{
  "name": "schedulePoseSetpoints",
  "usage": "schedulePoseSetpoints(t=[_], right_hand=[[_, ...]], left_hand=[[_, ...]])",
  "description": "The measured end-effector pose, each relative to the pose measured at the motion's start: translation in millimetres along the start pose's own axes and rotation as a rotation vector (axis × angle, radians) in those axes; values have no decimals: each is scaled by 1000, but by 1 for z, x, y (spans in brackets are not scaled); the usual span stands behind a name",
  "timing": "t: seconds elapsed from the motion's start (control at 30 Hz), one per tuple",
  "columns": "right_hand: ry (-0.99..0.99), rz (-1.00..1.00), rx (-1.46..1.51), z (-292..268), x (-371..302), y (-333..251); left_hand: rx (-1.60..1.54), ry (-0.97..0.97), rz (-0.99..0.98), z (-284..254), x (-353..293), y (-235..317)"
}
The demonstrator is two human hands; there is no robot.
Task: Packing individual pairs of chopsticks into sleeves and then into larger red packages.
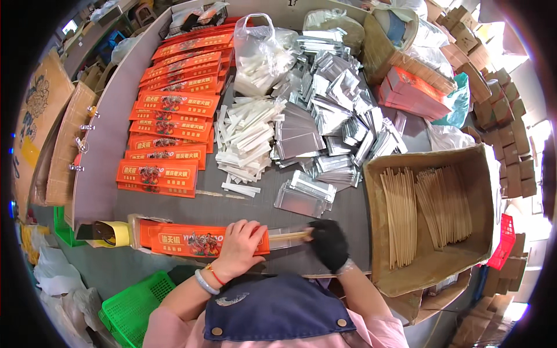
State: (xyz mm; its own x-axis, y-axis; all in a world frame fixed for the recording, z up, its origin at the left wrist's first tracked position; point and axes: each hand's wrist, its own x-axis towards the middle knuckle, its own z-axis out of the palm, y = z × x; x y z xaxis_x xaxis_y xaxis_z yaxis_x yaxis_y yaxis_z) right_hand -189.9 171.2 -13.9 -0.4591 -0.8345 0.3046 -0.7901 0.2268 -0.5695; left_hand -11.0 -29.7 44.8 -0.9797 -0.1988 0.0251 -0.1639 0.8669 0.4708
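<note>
My left hand (239,248) lies spread and flat over the right end of a red printed paper sleeve (191,239), pressing on it at the table's near edge. My right hand (329,243), in a black glove, is closed around the outer end of pale wooden chopsticks (288,236). Their other end points into the sleeve's right end, beside my left hand; how far in they reach is hidden. A clear plastic wrapper (284,244) shows around the chopsticks. More sleeves seem stacked under the top one, in a cardboard holder (135,232) with yellow tape.
Rows of red sleeves (168,124) cover the table's left side. Mid-table lie white paper packets (246,139), silvery flat packets (299,133) and a clear bag (261,58). At right stands a cardboard box (432,272) of chopsticks. A green basket (136,301) sits below left.
</note>
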Motion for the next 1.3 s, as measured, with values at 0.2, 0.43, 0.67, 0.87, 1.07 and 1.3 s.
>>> schedulePoseSetpoints(t=[0.2,0.43,0.67,0.87,1.07,1.3], right_hand=[[-159,202,572,36,10,-67],[-237,58,-186,-13,20,-48],[-88,222,-216,-52,8,-31],[-205,130,-271,-56,16,-55],[-370,105,-167,-46,23,-62],[-273,-34,-128,-13,35,-54]], left_hand=[[-48,-36,29,13,12,0],[139,-298,174,-27,32,1],[127,254,-153,-61,9,-62],[-54,224,-473,24,-29,-28],[-131,141,-487,24,-28,-36],[-190,126,-488,22,-33,-35]])
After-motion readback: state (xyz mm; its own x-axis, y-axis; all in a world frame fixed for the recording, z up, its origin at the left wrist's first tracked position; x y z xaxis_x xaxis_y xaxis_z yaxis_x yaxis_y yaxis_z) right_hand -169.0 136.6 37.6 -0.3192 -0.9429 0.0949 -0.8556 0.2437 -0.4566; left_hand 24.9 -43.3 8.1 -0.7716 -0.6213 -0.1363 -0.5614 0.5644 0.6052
